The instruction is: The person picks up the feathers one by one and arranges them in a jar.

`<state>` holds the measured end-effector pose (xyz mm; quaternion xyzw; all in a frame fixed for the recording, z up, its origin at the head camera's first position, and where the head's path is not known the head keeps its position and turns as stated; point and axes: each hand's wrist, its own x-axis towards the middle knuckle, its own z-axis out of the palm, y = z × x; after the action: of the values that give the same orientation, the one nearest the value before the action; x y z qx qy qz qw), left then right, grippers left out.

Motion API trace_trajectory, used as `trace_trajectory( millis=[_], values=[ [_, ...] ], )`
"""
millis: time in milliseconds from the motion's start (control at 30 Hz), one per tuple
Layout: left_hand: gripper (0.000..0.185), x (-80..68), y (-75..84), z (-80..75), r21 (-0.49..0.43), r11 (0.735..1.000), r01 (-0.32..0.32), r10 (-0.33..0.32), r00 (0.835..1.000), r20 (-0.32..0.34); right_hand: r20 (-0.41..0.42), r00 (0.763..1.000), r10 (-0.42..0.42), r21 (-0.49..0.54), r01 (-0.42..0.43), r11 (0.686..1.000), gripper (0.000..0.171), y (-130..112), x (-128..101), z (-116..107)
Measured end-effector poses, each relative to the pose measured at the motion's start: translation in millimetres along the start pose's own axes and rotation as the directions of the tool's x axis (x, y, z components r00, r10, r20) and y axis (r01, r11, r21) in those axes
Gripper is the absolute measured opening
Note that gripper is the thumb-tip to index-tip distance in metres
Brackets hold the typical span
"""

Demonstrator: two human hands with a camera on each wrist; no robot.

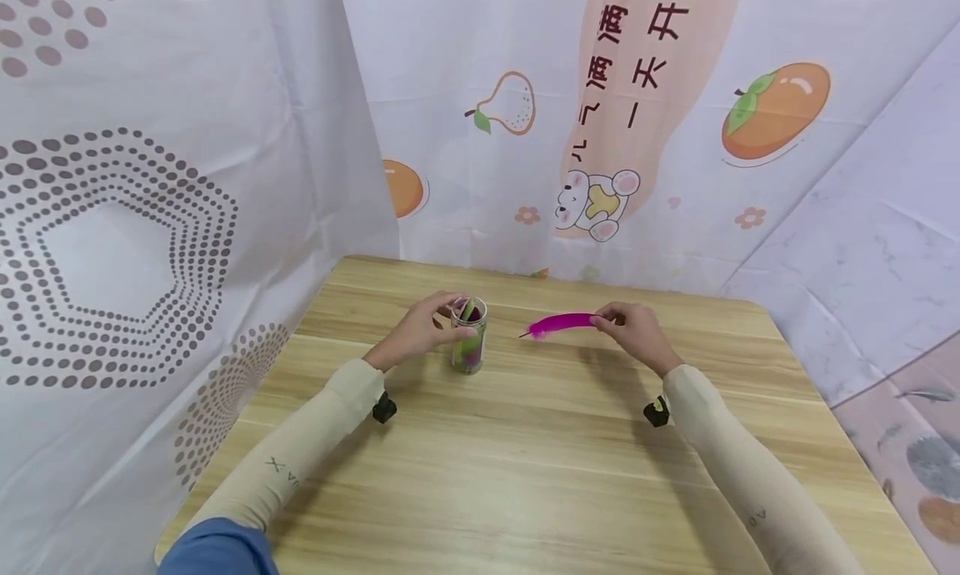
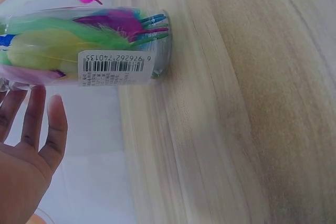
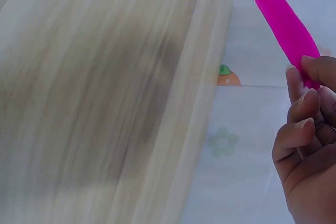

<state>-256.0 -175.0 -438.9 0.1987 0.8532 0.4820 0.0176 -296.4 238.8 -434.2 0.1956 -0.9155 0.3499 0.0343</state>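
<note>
A small clear jar (image 1: 469, 335) stands upright on the wooden table (image 1: 525, 475), stuffed with green, yellow and purple feathers. My left hand (image 1: 420, 329) holds it near the rim. The left wrist view shows the jar (image 2: 105, 45) with a barcode label and my fingers (image 2: 47, 124) beside it. My right hand (image 1: 633, 329) pinches one end of a magenta feather (image 1: 562, 322) held level above the table, its quill tip pointing toward the jar, a short gap away. In the right wrist view the feather (image 3: 283, 22) runs up from my fingertips (image 3: 302, 85).
Printed fabric backdrops (image 1: 600, 125) hang close behind the table and at both sides. The table's far edge lies just beyond the jar. Bare wood stretches from the hands to the near edge.
</note>
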Motion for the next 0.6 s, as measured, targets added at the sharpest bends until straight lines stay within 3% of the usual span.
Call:
trace_trajectory(
  millis=[600],
  values=[
    [0.064, -1.2, 0.4, 0.1, -0.022, 1.000, -0.001, 0.001, 1.000, 0.007, -0.040, 0.999, -0.036, 0.031, 0.037, 0.999, 0.021, -28.1, 2.0, -11.1]
  ],
)
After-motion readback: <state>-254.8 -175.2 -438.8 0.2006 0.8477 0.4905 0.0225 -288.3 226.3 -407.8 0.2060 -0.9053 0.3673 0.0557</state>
